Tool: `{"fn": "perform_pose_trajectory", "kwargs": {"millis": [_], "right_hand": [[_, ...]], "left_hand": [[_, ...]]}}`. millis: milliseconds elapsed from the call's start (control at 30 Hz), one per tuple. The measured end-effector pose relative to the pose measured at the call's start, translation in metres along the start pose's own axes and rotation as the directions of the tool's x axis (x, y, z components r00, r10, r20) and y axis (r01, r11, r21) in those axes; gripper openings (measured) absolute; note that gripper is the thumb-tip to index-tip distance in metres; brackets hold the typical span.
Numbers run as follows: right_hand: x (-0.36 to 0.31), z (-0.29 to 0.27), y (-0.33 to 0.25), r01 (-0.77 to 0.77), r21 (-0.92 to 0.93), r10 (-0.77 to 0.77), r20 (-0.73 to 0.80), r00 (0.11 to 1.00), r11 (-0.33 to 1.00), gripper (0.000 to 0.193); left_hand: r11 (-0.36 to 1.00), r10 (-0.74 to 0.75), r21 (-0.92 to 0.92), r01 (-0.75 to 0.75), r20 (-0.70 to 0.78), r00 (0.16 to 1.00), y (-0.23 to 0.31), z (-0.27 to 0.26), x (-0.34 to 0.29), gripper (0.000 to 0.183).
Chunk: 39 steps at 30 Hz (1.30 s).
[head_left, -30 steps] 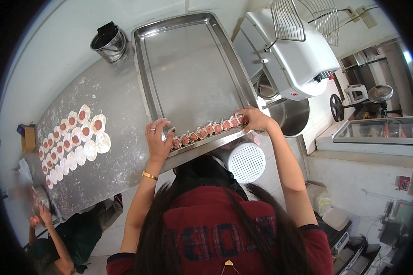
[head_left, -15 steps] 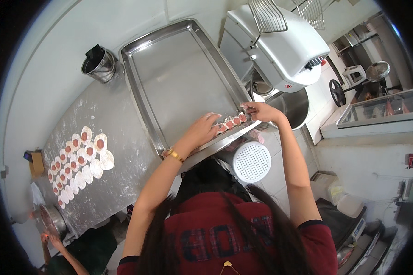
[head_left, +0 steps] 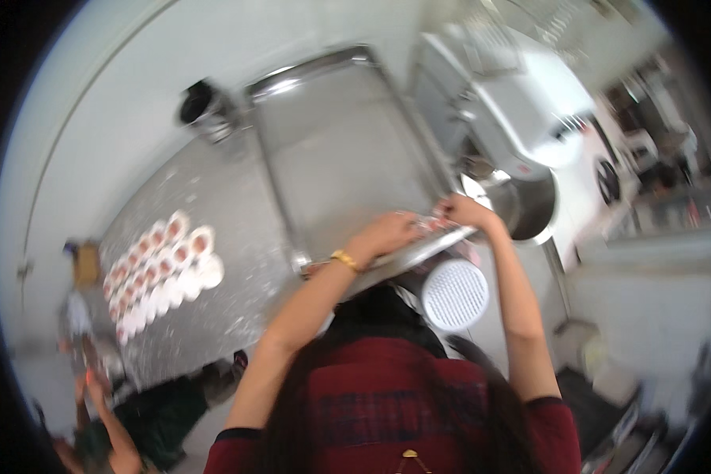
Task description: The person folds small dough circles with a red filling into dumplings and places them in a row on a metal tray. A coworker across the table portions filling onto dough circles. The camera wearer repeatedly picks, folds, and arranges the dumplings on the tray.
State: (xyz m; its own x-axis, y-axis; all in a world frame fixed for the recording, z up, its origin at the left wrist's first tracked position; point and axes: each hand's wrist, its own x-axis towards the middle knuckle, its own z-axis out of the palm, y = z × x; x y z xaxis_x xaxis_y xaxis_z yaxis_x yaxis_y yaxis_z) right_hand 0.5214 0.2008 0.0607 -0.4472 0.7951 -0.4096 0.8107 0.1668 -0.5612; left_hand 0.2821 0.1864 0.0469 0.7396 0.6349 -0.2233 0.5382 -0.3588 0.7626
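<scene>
Lettering: dark block letters (head_left: 407, 415) in a row across the maroon shirt (head_left: 379, 367), too blurred to read; small reddish mark (head_left: 524, 168) on the white machine (head_left: 521, 91), likewise smeared; nothing legible.

Bright indoor light; glare at far-left corner of steel tray (head_left: 340, 142); motion blur throughout, dough mixer (head_left: 529, 103) smeared; fisheye curvature, black corners

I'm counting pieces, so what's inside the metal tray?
Inside the metal tray, pinkish food pieces show along the near edge, either side of the left hand. Whatever that hand covers can't be seen, and blur prevents counting.
</scene>
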Motion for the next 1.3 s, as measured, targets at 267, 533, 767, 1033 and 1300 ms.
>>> {"fn": "perform_pose_trajectory", "kwargs": {"millis": [267,533,767,1033,1300], "right_hand": [[-0.002,0.003,0.015,-0.139,0.295,0.131,0.049,0.990,0.945,0.029],[0.008,-0.013,0.004,-0.035,0.157,0.049,-0.092,0.995,0.987,0.042],[-0.012,-0.026,-0.045,0.028,0.013,-0.026,-0.180,0.983,1.000,0.042],[-0.071,-0.023,-0.025,-0.111,0.280,0.181,-0.239,0.954,0.954,0.042],[-0.100,-0.006,0.004,-0.202,0.323,0.307,-0.317,0.897,0.924,0.043]], "left_hand": [[0.995,-0.070,-0.094,0.022,-0.551,0.831,-0.031,-0.028,-0.099,0.037],[0.807,-0.404,-0.358,0.469,-0.915,-0.004,-0.146,-0.095,-0.280,0.020],[0.305,-0.486,-0.506,0.807,-0.811,-0.325,-0.224,-0.181,-0.351,0.020],[0.164,-0.642,-0.611,0.774,-0.662,-0.387,-0.253,-0.198,-0.341,0.030],[0.617,-0.668,-0.516,0.594,-0.743,0.049,-0.396,-0.187,-0.395,0.038]]}}
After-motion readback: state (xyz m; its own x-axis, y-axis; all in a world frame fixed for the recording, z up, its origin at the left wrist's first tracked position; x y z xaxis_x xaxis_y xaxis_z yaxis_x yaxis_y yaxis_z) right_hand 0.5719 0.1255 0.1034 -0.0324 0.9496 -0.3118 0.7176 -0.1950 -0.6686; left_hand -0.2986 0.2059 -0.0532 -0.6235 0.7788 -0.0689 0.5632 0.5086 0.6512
